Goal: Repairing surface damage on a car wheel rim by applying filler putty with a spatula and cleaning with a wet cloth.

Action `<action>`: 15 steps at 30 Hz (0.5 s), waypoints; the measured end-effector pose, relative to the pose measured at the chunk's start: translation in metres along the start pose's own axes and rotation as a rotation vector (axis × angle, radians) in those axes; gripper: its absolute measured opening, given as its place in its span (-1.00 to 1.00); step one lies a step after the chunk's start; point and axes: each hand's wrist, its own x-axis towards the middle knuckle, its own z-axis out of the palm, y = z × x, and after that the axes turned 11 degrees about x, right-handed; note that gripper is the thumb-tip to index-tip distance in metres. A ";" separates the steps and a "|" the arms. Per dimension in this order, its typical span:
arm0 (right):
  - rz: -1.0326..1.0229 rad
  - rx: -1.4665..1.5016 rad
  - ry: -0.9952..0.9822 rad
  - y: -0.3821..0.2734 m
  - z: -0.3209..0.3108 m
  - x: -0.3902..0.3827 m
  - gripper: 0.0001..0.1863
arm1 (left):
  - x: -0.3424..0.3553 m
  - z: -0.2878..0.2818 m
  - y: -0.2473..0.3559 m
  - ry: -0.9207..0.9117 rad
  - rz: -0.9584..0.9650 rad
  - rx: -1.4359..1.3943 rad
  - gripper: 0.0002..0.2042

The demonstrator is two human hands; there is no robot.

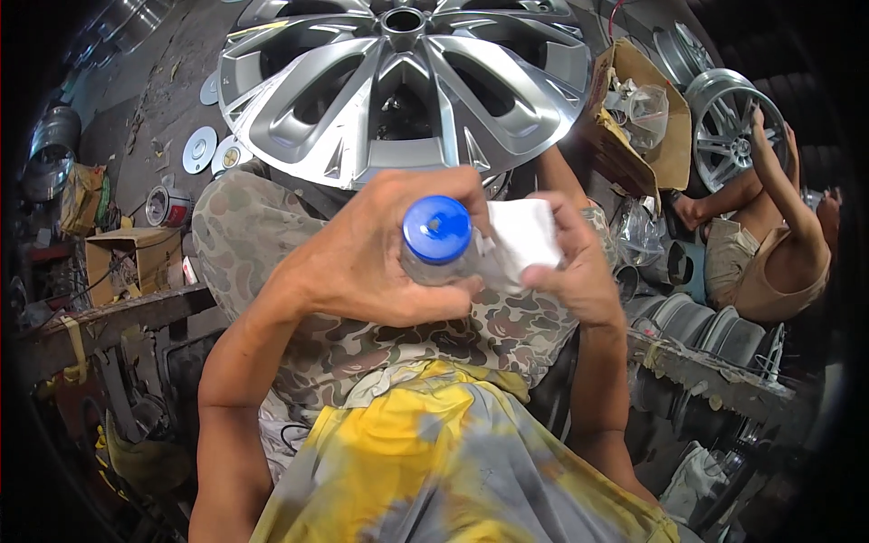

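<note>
Flanking the scene: an open brown carton [634, 118] upper right, a smaller box [131, 258] at left. Left hand [362, 258] grips a clear bottle [434, 262] with blue cap [436, 228], centre frame; right hand [575, 262] pinches a white cloth [520, 235] against it, before a silver wheel [398, 81].

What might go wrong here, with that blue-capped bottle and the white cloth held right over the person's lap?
1. The left hand holds the blue-capped bottle tipped against the white cloth in the right hand; liquid might overshoot and drip onto the camouflage trousers.
2. The silver alloy wheel seems to rest by the knees with neither hand on it; it may slip.
</note>
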 end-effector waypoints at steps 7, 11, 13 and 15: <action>0.188 -0.195 -0.056 0.031 -0.025 -0.028 -0.62 | 0.002 -0.015 0.026 0.088 -0.029 0.160 -0.60; 0.166 -0.100 0.088 0.027 -0.035 -0.033 -0.61 | 0.008 -0.018 0.042 0.182 -0.246 0.114 -0.62; 0.120 -0.051 0.068 0.020 -0.030 -0.033 -0.61 | 0.009 -0.023 0.040 0.174 -0.260 0.165 -0.63; 0.198 -0.134 0.014 0.009 -0.033 -0.037 -0.59 | 0.008 -0.024 0.033 0.306 -0.240 0.234 -0.63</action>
